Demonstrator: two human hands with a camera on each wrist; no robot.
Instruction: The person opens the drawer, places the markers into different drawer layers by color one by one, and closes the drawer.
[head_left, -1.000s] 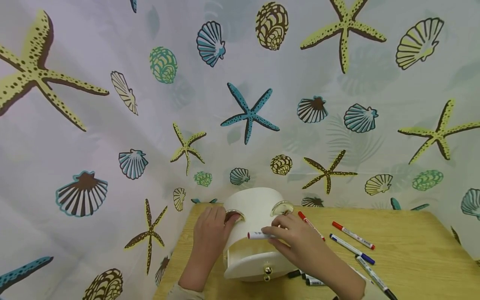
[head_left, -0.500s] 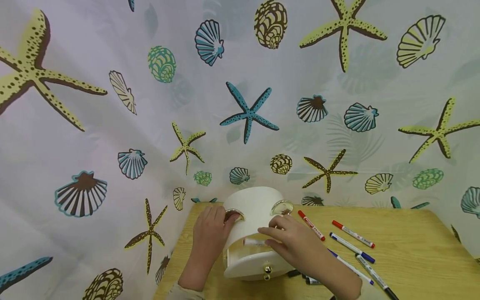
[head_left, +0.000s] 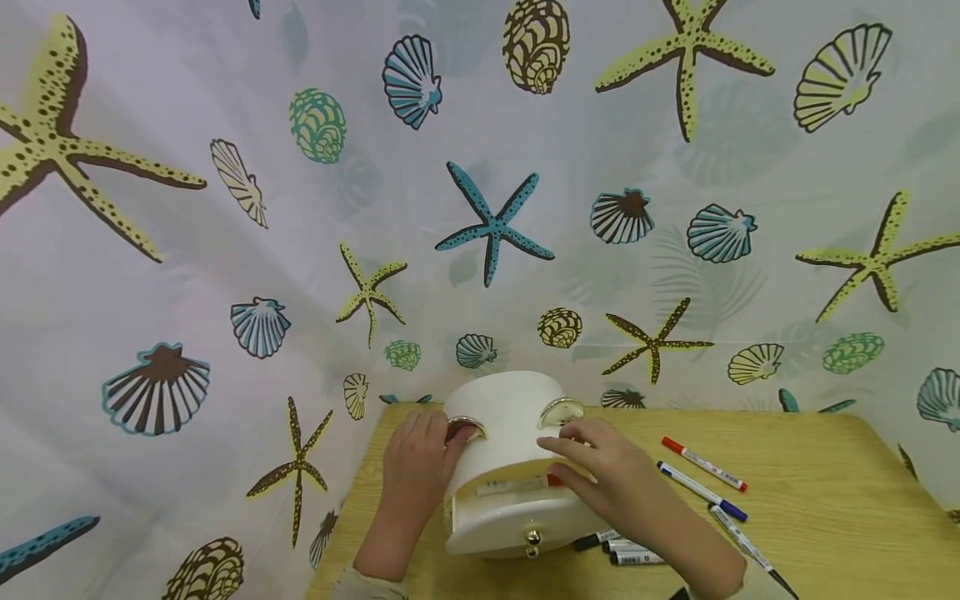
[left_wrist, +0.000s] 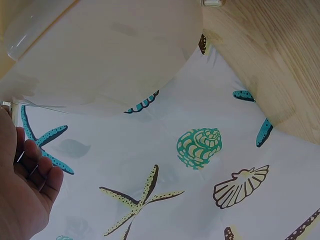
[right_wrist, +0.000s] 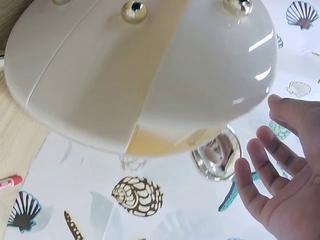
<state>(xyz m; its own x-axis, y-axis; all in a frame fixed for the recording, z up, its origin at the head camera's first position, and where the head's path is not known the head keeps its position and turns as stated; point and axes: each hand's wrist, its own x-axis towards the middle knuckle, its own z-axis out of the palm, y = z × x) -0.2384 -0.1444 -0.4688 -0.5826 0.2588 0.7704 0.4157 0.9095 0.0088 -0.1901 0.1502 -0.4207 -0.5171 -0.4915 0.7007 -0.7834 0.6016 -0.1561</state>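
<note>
A white rounded box (head_left: 506, 417) stands on the table with its curved front drawer (head_left: 525, 527) pulled out. My left hand (head_left: 416, 467) grips the gold-rimmed handle (head_left: 467, 423) on the box's left side, its thumb inside the ring. A white marker with a red cap (head_left: 553, 481) lies in the drawer, partly hidden. Over the drawer's right part is my right hand (head_left: 607, 475), thumb close to that cap. In the right wrist view the right hand (right_wrist: 285, 185) has its fingers spread, with nothing visible between them.
Right of the box lie a red-capped marker (head_left: 705, 463), a blue marker (head_left: 702, 491) and a black marker (head_left: 750, 546). Several black-capped markers (head_left: 637, 557) sit beside the box's front. Another gold-rimmed handle (head_left: 561, 412) is on its right. Patterned cloth (head_left: 495, 333) hangs behind.
The right hand held the marker above the drawer; the marker has moved down into it and the fingers have spread. My left hand stays on the handle. The view has shifted slightly.
</note>
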